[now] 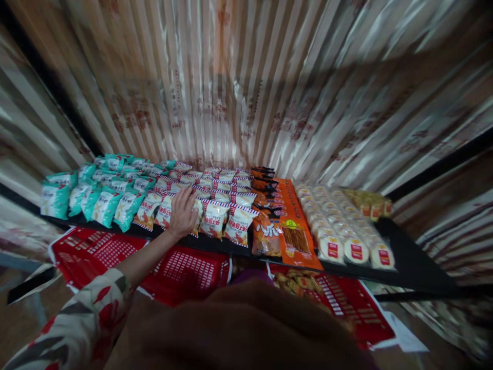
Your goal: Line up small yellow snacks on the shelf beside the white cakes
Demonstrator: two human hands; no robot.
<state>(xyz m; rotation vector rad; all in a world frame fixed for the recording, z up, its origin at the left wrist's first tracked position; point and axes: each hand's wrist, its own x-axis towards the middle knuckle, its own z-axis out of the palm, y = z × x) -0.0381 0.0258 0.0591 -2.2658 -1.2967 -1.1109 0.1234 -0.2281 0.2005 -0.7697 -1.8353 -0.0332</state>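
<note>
My left hand [183, 211] reaches over the front edge of a black shelf [404, 257] and lies on a white snack packet with red and blue trim [213, 218], fingers stretched flat over the row of such packets. It holds nothing that I can see. The sleeve on that arm is pale with red leaf shapes. My right hand is out of view.
Teal snack packets [103, 203] fill the shelf's left end. Orange packets [292, 231] and round white-wrapped cakes with red labels [339, 231] lie to the right. Red plastic baskets [185, 272] stand below the shelf. A striped shiny curtain [246, 87] hangs behind.
</note>
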